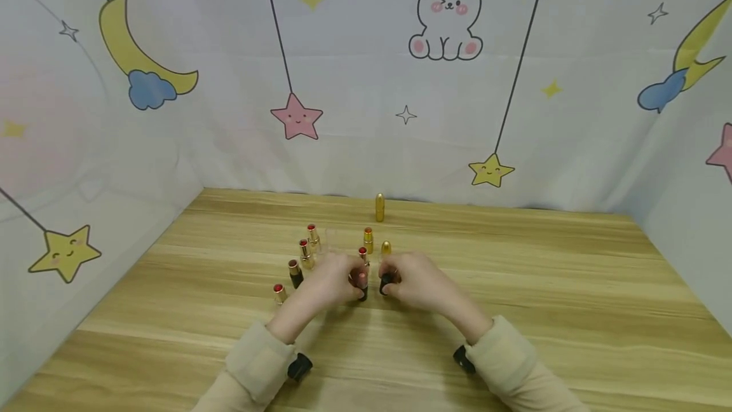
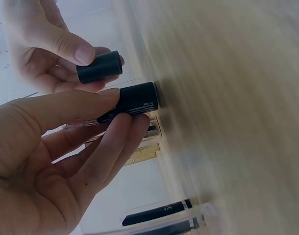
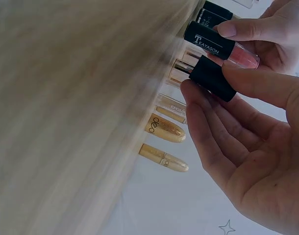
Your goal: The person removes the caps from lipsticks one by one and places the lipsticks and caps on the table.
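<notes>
My left hand (image 1: 332,280) pinches a pink-topped lipstick (image 3: 208,41) by its black, white-lettered base. It stands upright, base at the tabletop in the head view. Just to its right, my right hand (image 1: 416,280) holds a small black cap (image 3: 212,78) between thumb and fingers. Cap and lipstick are side by side, a small gap between them in the left wrist view. Behind the left hand, a red-tipped lipstick (image 1: 363,252) shows partly. To the left stand several uncapped lipsticks, among them a dark-based one (image 1: 295,274) and a red one (image 1: 279,292).
Beyond the hands stand a gold bullet-shaped tube (image 1: 380,207), an uncapped gold lipstick (image 1: 368,240) and another gold tube (image 1: 386,247), partly hidden. More red lipsticks (image 1: 312,234) stand back left. A patterned white cloth (image 1: 366,164) rises behind the wooden table (image 1: 572,310).
</notes>
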Demonstrator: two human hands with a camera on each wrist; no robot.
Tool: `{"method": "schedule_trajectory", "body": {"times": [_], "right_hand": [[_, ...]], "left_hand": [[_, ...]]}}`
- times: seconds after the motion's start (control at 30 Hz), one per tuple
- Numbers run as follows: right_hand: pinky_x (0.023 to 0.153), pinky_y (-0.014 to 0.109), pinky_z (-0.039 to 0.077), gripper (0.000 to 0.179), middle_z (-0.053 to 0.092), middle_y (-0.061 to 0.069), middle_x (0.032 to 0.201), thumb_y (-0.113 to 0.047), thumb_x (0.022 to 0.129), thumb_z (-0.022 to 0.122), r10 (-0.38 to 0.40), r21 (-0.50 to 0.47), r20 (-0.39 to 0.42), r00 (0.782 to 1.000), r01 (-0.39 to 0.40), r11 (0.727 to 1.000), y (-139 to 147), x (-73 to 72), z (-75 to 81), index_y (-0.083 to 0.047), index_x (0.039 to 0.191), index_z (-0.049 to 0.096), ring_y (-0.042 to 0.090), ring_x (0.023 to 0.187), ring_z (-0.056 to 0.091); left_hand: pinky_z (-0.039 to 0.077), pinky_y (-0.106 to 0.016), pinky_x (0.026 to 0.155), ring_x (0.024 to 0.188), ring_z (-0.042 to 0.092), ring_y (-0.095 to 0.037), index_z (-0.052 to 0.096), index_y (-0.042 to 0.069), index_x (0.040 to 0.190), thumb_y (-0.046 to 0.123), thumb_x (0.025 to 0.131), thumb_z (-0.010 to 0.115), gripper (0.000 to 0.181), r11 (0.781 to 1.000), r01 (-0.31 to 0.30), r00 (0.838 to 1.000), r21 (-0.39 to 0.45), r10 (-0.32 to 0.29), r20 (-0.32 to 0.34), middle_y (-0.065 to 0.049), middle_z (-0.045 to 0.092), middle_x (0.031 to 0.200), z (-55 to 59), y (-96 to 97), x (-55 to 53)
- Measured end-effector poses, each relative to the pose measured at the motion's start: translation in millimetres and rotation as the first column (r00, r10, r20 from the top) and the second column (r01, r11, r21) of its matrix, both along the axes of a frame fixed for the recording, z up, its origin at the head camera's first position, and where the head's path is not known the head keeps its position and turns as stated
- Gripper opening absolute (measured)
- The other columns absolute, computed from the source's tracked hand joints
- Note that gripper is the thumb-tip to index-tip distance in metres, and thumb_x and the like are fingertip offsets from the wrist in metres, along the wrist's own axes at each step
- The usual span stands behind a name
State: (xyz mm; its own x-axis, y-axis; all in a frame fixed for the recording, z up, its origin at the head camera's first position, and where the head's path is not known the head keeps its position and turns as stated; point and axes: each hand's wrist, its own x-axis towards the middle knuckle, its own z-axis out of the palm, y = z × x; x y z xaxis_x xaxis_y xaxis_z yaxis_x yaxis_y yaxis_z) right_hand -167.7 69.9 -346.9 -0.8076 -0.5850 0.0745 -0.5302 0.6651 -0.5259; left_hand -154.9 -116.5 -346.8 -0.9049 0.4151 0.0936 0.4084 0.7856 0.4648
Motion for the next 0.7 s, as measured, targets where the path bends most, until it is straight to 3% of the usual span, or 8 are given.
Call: {"method": "schedule_trajectory", "body": {"times": [0.07,0.17,0.3,0.7], "right_hand": [[0.063,0.027,0.044,0.013,0.063,-0.003,0.077,-0.009,0.08,0.075,0.003,0.027,-0.002,1.0,-0.003,1.0,-1.8,0.5,0.6,-0.009,0.09,0.067,0.01,0.068,0.052],[0.062,0.028,0.043,0.014,0.061,-0.002,0.077,-0.01,0.08,0.075,0.013,0.064,-0.004,1.0,-0.012,0.998,-3.7,0.6,0.6,-0.008,0.09,0.066,0.011,0.068,0.051],[0.062,0.027,0.045,0.014,0.061,-0.002,0.078,-0.01,0.08,0.076,0.021,0.095,-0.017,1.0,-0.02,0.995,-4.2,1.2,-1.1,-0.009,0.088,0.065,0.01,0.068,0.052],[0.062,0.026,0.045,0.014,0.062,0.0,0.08,-0.007,0.078,0.077,0.057,0.117,-0.008,0.998,-0.056,0.992,-3.9,1.2,-3.8,-0.008,0.083,0.064,0.01,0.071,0.052]], "left_hand": [[0.041,-0.039,0.085,0.066,0.052,-0.009,0.059,0.014,0.068,0.001,0.068,0.08,0.025,1.0,-0.002,1.0,-0.008,0.002,-0.003,0.005,0.059,0.066,-0.3,0.2,-0.4],[0.041,-0.043,0.086,0.066,0.052,-0.009,0.059,0.014,0.068,0.001,0.068,0.081,0.025,1.0,-0.004,1.0,-0.011,0.004,0.004,0.005,0.06,0.066,-0.4,0.6,-0.4],[0.043,-0.029,0.066,0.066,0.05,-0.009,0.06,0.014,0.07,0.0,0.07,0.08,0.024,1.0,-0.006,1.0,-0.005,0.006,0.03,0.004,0.059,0.068,0.1,0.3,-0.3],[0.04,-0.028,0.065,0.068,0.049,-0.011,0.059,0.014,0.07,0.003,0.067,0.081,0.025,0.999,-0.01,0.999,-0.038,0.012,0.042,0.004,0.057,0.069,-1.2,-1.0,-2.5]]}}
